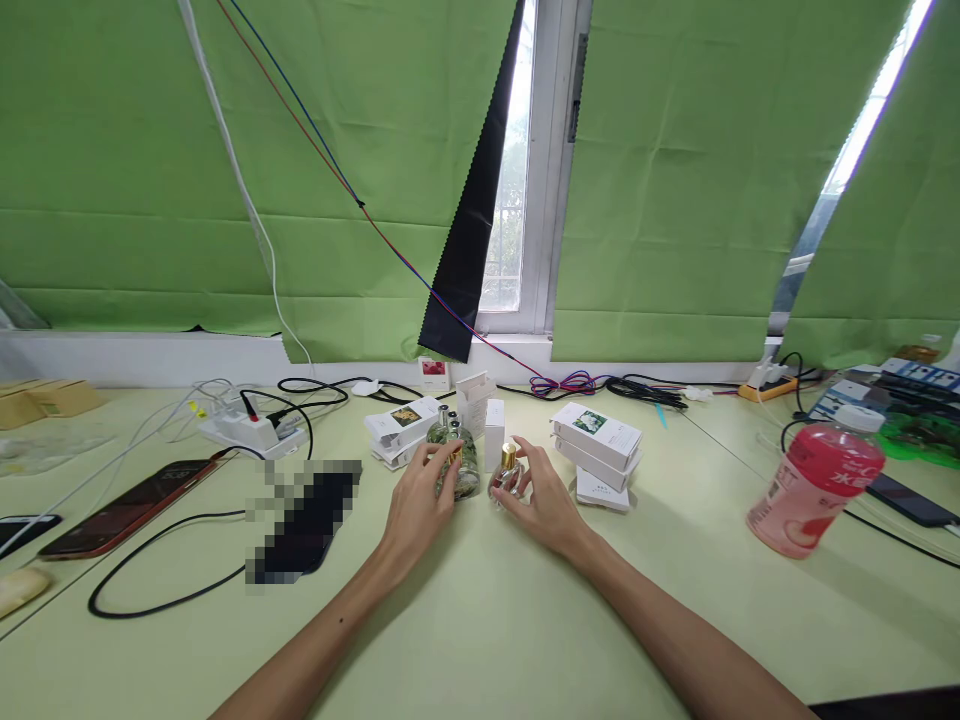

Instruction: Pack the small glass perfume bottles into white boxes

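While green curtains (712, 200) are hanging behind everything, a pale tabletop (480, 620) is carrying the whole arrangement, with a pink drink bottle (814, 485) sitting well apart at the far right. Nearer the middle, two stacks of white boxes (600, 445) are flanking the person's hands. The left hand (416, 500) is resting against a cluster of glass bottles (470, 478), fingers and thumb bending about the nearest top; whether that grip is clamping on anything, one cannot tell. An upright white box (493, 432) is standing beside the cluster, between the hands. The right hand (553, 508) is holding a small clear bottle (505, 484) just in front of that box, its grip closing round the glass with thumb and fingers. This bottle is probably feeling light yet stiff, smooth enough to be slipping, and fragile if knocked. Its sides are likely offering the surest hold, whereas its gold cap (508, 456), the smallest piece, may be working loose if it alone is bearing the weight.
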`<state>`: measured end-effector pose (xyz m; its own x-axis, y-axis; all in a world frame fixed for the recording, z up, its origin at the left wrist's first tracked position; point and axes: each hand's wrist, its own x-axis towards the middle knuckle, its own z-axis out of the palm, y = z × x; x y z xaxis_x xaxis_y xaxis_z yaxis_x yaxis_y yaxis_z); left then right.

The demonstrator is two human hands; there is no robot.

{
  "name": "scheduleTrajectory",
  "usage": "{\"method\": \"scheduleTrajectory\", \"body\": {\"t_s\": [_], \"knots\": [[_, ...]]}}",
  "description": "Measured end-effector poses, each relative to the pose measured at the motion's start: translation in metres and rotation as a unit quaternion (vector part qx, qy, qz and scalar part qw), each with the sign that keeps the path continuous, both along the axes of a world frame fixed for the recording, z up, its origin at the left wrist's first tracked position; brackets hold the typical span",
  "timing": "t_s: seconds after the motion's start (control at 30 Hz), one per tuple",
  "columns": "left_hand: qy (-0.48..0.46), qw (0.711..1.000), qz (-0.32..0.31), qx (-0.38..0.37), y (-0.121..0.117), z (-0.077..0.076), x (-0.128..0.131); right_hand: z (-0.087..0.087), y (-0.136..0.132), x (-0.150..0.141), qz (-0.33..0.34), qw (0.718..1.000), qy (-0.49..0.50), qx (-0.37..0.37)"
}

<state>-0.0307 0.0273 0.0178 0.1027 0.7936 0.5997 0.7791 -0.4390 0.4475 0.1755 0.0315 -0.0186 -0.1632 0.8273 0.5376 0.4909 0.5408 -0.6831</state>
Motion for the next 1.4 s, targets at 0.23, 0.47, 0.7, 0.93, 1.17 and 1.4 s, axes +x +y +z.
{"method": "scheduleTrajectory", "body": {"t_s": [0.23, 0.47, 0.7, 0.93, 1.17, 1.4], "knots": [[0.026, 1.000, 0.011, -0.002, -0.002, -0.001, 0.002, 0.000, 0.003, 0.002, -0.004, 1.000, 0.029, -0.006], [0.032, 0.999, 0.008, 0.006, -0.002, -0.003, 0.002, -0.004, 0.007, 0.002, -0.010, 0.999, 0.044, -0.016], [0.019, 1.000, -0.009, 0.011, -0.001, -0.004, 0.001, -0.003, 0.007, 0.002, -0.021, 0.999, 0.031, -0.006], [0.006, 0.999, -0.029, -0.013, -0.001, -0.005, 0.002, 0.000, 0.003, 0.001, -0.057, 0.998, 0.006, 0.008], [-0.024, 0.999, -0.042, -0.018, -0.001, 0.000, 0.002, 0.004, -0.003, -0.003, -0.133, 0.986, 0.028, 0.094], [-0.019, 0.991, 0.128, 0.014, 0.019, 0.013, -0.023, 0.004, -0.015, -0.013, -0.065, 0.981, 0.033, 0.180]]}}
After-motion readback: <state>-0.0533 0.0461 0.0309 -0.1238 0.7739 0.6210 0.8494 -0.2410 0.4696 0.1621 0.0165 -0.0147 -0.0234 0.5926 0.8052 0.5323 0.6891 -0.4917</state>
